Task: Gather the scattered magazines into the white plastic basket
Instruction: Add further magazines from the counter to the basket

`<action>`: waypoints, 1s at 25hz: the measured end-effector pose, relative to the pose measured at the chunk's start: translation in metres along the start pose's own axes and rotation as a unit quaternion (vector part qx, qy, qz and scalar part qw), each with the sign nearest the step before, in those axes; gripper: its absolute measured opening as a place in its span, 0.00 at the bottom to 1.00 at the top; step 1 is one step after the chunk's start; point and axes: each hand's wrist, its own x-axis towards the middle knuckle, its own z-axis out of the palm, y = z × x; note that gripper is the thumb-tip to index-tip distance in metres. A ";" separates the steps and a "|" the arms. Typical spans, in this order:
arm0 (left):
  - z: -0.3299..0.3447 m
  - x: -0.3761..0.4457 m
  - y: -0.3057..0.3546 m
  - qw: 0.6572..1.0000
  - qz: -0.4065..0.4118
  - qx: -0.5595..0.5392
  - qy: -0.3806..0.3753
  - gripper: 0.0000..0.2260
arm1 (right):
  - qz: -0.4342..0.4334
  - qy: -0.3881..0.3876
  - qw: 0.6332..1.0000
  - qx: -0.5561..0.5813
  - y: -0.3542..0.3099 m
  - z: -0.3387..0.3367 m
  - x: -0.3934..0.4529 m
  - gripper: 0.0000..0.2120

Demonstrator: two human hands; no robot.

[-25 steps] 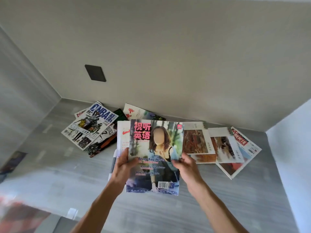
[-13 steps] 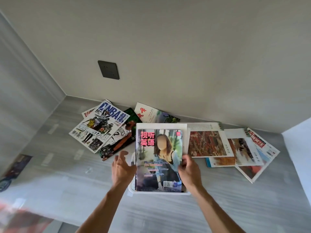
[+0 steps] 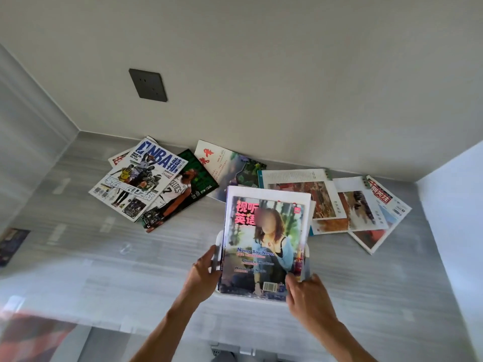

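a: item one, landmark?
b: white plastic basket, on the grey floor, mostly hidden; only bits of its rim show at left, right and near edge.
a: contents?
b: a stack of magazines standing in it, fronted by the "never say never" magazine, cover facing up, a larger white-edged issue behind it.
a: hands?
b: left hand on the basket's left rim, fingers curled over the edge. right hand at the basket's near right corner, fingers curled on the rim and the cover's lower corner. the two are apart, one each side.
a: still outside the basket?
b: far left of it, nba magazine lying over a celtics magazine. behind the basket, a white magazine with red calligraphy. right of it, overlapping art magazines and a red-titled news magazine.
a: other?
b: dark wall socket, on the wall above and left of the basket.
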 end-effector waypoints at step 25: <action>0.038 0.050 0.095 0.980 0.107 -0.170 -0.003 0.24 | 0.189 -0.016 0.727 0.660 0.073 -0.054 0.067 0.29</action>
